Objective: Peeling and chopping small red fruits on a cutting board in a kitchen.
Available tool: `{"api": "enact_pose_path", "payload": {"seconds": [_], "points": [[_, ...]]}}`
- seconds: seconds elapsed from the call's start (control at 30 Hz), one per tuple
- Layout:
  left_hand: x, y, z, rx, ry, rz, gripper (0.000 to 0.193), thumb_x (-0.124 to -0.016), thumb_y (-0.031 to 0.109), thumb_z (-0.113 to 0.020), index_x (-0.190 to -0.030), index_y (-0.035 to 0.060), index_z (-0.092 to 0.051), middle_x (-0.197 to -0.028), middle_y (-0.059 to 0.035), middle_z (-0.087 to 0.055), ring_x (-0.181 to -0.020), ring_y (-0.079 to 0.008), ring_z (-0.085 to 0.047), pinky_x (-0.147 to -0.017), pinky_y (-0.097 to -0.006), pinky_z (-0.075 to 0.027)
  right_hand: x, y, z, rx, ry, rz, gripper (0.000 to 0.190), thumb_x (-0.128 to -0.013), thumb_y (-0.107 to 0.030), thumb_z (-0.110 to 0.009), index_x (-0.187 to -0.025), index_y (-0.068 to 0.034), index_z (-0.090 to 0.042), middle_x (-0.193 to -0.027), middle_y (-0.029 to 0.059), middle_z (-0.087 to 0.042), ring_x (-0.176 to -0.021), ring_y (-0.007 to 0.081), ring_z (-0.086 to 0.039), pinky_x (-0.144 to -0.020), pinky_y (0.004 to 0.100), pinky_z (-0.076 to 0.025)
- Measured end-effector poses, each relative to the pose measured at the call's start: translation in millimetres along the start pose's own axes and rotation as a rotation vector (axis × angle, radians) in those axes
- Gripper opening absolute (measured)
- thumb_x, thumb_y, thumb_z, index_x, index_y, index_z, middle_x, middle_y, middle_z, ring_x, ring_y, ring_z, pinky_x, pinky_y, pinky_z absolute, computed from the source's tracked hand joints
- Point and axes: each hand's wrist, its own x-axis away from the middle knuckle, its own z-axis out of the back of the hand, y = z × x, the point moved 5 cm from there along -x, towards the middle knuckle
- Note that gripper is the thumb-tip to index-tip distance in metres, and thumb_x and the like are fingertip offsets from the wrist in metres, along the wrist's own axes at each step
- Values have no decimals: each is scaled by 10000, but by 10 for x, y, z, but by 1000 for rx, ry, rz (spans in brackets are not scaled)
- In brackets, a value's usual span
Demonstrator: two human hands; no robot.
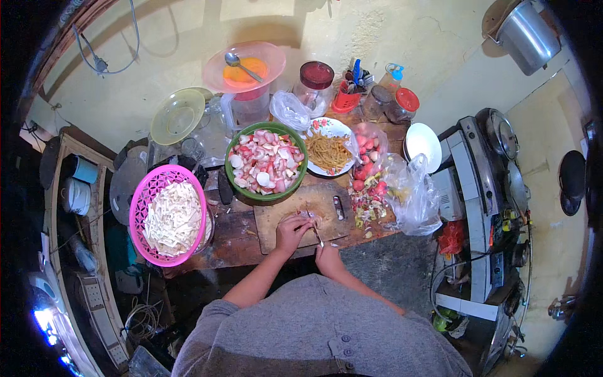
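Observation:
A wooden cutting board [275,217] lies at the table's front edge, in front of my body. In my right hand [330,261] is a kitchen knife [316,229], its narrow blade pointing away from me over the board. My left hand [291,234] rests on the board just left of the blade, its fingertips pinched on a small pinkish food piece [312,215] mostly hidden by them. Behind the board stands a green basin [301,176] full of cut red-and-white radish-like pieces [266,160]. Scraps of peel [370,212] lie beside the board's right end.
At left, a pink basket [136,212] holds pale cut strips. A floral plate [330,123] of brown strips and plastic bags [414,202] stand behind and right. Against the wall are a pink bowl [273,56] with a spoon, jars [316,77] and a red utensil holder [346,100].

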Motion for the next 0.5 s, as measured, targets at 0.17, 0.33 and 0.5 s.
{"api": "enact_pose_path", "payload": {"seconds": [0.17, 0.33, 0.5], "points": [[-1, 10, -9, 20, 8, 1, 137, -675, 113, -733, -769, 18, -703, -800, -122, -678, -764, -234, -647, -775, -338, -482, 8, 80, -28, -30, 6, -29, 293, -874, -187, -469, -859, 90, -562, -729, 317, -576, -723, 467, -581, -656, 527, -461], [-2, -7, -4, -19, -9, -33, 134, -682, 118, -727, -771, 20, -703, -793, -120, -675, -761, -239, -642, -767, -349, -480, 39, 58, -12, -120, 48, 46, 277, -889, -190, -449, -897, 78, -519, -719, 319, -559, -705, 482, -562, -625, 529, -443], [3, -16, -8, -2, -7, -27, 117, -688, 111, -718, -770, 29, -703, -786, -116, -674, -765, -235, -640, -770, -351, -475, 84, -36, 81, -102, 40, 2, 270, -893, -189, -439, -892, 69, -520, -704, 316, -555, -688, 480, -558, -611, 528, -438]]}}
